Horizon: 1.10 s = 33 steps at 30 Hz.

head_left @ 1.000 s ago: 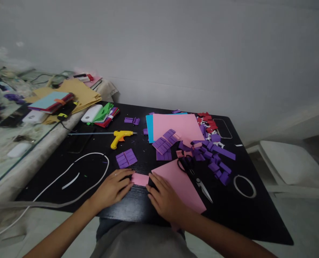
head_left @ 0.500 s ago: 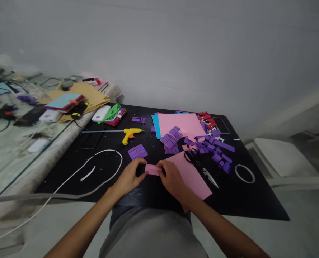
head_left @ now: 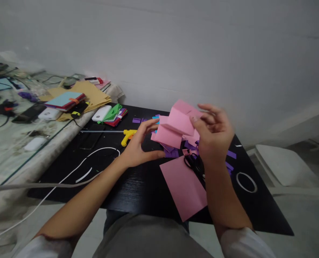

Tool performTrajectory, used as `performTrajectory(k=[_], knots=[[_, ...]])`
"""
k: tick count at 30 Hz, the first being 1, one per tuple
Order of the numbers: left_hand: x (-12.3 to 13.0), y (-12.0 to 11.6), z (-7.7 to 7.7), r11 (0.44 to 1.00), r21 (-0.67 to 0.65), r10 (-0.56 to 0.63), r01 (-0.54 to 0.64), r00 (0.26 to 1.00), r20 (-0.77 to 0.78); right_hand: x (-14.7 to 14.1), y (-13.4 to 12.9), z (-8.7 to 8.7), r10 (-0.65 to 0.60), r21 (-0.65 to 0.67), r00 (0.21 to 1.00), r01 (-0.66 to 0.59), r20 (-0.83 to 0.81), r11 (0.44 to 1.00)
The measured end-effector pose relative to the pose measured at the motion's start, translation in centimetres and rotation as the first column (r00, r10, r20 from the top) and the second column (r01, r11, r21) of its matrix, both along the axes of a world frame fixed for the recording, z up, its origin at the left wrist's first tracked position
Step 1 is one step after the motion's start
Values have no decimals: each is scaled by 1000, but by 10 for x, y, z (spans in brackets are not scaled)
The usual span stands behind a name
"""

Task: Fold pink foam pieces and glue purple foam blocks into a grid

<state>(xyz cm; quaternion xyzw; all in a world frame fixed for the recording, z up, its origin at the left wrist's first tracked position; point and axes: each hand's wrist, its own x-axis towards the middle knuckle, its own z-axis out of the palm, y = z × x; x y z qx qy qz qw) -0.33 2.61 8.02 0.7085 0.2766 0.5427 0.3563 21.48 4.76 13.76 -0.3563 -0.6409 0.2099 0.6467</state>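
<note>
A creased pink paper [head_left: 179, 120] with accordion-like folds is held up above the table, pinched between the thumb and fingers of my right hand [head_left: 214, 129]. My left hand [head_left: 139, 145] is at its left edge, fingers and thumb spread apart; the fingertips reach the paper's edge, and I cannot tell if they touch it. Below lies a flat pink sheet [head_left: 184, 188]. Black-handled scissors [head_left: 194, 165] rest partly on that sheet, their blades hidden by my right forearm. Purple folded pieces [head_left: 171, 152] show under the raised paper.
A yellow glue gun [head_left: 127, 136] lies behind my left hand. A white cable [head_left: 67, 172] loops over the left side of the black table [head_left: 137, 193]. A tape ring [head_left: 246, 182] lies at right. Coloured paper bundles [head_left: 115, 114] sit at the back left, and a white chair [head_left: 283, 165] stands at right.
My right hand has risen up and to the right with the pink paper, which now shows larger, opened folds. My left hand has moved up, its fingers spread.
</note>
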Motion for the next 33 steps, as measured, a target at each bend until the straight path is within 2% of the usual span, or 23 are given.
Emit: performTrajectory(k=[3,7,10,13,15,20,24,26,30,31,33], knots=[[22,17,20,998,-56,-33,38,995,94,3,15,3,-41,22,994,43,-101,999],[32,27,31,978,-155,-123,143,984,129,13,23,-12,-58,-116,983,38,-177,993],[22,34,36,989,-129,-65,72,996,57,25,23,-18,67,-244,986,-103,-153,964],[10,40,37,996,-81,37,-39,999,-27,33,20,-20,224,-351,970,-244,-98,904],[4,42,36,991,-129,41,-48,998,-56,35,17,-18,308,-403,950,-300,-46,865],[-4,41,33,946,-325,-17,0,999,-48,31,13,-9,434,-470,886,-318,161,824],[-6,37,32,915,-403,-56,32,997,-46,24,17,-15,456,-525,875,-315,162,791],[-6,35,32,904,-423,-90,58,994,-55,19,19,-24,435,-529,880,-282,190,801],[-3,32,34,910,-402,-128,99,991,-46,12,22,-40,296,-404,908,-162,296,900],[-2,31,35,914,-393,-131,102,990,-48,11,21,-42,293,-386,910,-168,295,907],[-2,29,37,920,-381,-128,96,990,-60,9,20,-44,369,-409,896,-249,246,878]])
